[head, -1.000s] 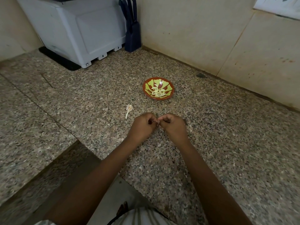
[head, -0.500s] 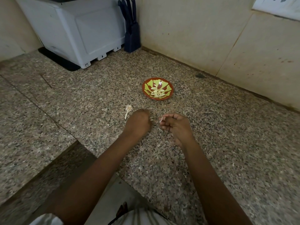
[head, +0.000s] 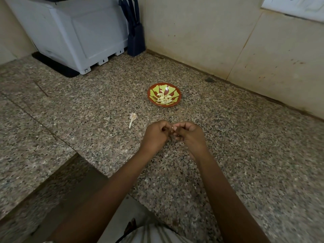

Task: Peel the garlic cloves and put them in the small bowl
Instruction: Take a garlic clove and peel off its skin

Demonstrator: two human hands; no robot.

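A small red bowl [head: 178, 96] with a green pattern sits on the granite counter and holds several peeled garlic cloves [head: 164, 99]. Just below it my left hand [head: 156, 135] and my right hand [head: 190, 135] meet fingertip to fingertip above the counter. Both pinch a small garlic clove [head: 172, 128], of which only a pale tip shows between the fingers. A bare garlic stem with papery skin [head: 132, 118] lies on the counter to the left of my hands.
A white appliance [head: 78, 32] on a black mat stands at the back left, with a dark knife block [head: 135, 37] beside it in the corner. Tiled walls close off the back and right. The counter edge steps down at the lower left.
Half a second ago my hands were apart, the right one with loosely curled fingers. Now they have come back together and pinch the clove between them.
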